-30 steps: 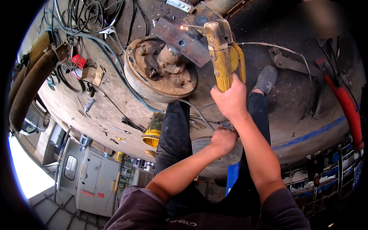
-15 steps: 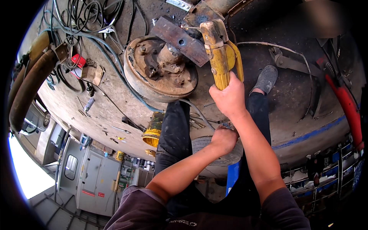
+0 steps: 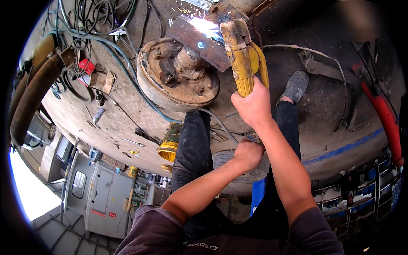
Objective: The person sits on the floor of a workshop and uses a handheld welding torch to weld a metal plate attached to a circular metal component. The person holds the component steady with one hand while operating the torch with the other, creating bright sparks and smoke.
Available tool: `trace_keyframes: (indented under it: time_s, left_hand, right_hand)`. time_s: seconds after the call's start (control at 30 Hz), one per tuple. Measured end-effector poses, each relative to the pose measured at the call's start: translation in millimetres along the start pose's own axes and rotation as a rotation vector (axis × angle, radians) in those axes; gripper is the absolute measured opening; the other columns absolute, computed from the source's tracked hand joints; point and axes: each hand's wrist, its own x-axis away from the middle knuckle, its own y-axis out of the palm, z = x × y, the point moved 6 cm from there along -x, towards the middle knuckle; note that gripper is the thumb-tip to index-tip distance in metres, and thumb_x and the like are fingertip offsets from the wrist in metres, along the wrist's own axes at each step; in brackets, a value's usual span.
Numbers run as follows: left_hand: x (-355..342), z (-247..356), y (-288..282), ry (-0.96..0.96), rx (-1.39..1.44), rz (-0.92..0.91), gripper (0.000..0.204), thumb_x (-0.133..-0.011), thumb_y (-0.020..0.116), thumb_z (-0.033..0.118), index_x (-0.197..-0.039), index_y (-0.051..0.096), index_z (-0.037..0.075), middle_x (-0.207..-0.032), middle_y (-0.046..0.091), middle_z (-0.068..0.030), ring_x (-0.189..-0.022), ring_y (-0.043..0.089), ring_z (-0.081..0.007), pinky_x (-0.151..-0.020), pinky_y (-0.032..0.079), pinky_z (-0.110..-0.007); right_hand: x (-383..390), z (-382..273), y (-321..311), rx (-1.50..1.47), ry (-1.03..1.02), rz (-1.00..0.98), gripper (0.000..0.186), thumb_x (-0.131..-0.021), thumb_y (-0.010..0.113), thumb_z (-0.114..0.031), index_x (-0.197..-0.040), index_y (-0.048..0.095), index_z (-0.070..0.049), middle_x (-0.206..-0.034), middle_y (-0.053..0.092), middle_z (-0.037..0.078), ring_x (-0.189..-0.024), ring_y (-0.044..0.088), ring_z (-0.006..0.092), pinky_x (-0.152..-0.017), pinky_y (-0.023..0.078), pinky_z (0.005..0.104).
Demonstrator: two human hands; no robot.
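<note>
My right hand (image 3: 253,104) is wrapped round the handle of a yellow welding electrode holder (image 3: 238,55). A white-blue arc with flying sparks (image 3: 206,26) glares at the far edge of a rusty steel plate (image 3: 214,54) with a round hole; the glare hides the electrode's tip. The plate lies partly over a rusty wheel drum (image 3: 148,91) with a raised hub. Below my right wrist, my left hand (image 3: 248,154) is closed beside the right forearm. What its fingers hold is mostly hidden; a small greyish end shows above them.
Cables (image 3: 95,21) lie tangled at far left, with a hose running past the drum. A yellow bucket (image 3: 168,148) lies by my left leg. A tyre (image 3: 225,160) is between my legs. At right are a metal arm (image 3: 325,68) and a red bar (image 3: 382,114).
A bright arc and sparks have appeared at the plate's far edge. The electrode holder has shifted slightly left and toward the far side. My left hand has stayed in place.
</note>
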Motion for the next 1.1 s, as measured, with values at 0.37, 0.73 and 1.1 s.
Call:
trace_keyframes:
  time_s: [0.37, 0.73, 1.1]
  left_hand:
    - [-2, 1, -1, -0.007, -0.029, -0.003, 0.015, -0.084, 0.060, 0.015, -0.083, 0.073, 0.008, -0.084, 0.074, -0.0153, -0.082, 0.072, -0.0334, -0.076, 0.052, -0.048]
    - [-4, -3, 6, -0.027, 0.020, 0.013, 0.019, -0.087, 0.057, 0.017, -0.087, 0.074, 0.009, -0.088, 0.074, -0.0149, -0.082, 0.072, -0.0337, -0.077, 0.053, -0.048]
    - [-1, 1, -1, 0.000, -0.006, 0.011, 0.016, -0.084, 0.059, 0.016, -0.084, 0.074, 0.010, -0.087, 0.075, -0.0128, -0.084, 0.072, -0.0319, -0.078, 0.052, -0.047]
  right_hand:
    - [-2, 4, 0, -0.017, -0.046, 0.027, 0.027, -0.077, 0.071, -0.012, -0.095, 0.058, 0.003, -0.075, 0.064, 0.013, -0.066, 0.060, 0.0202, -0.068, 0.052, 0.0362]
    - [3, 0, -9, -0.090, -0.113, 0.067, 0.025, -0.079, 0.071, -0.010, -0.099, 0.060, 0.002, -0.072, 0.061, 0.005, -0.066, 0.054, 0.0099, -0.063, 0.051, 0.0318]
    - [-1, 9, -2, -0.053, -0.034, 0.029, 0.029, -0.077, 0.071, -0.012, -0.099, 0.061, 0.004, -0.076, 0.064, 0.013, -0.070, 0.060, 0.0220, -0.069, 0.053, 0.0362]
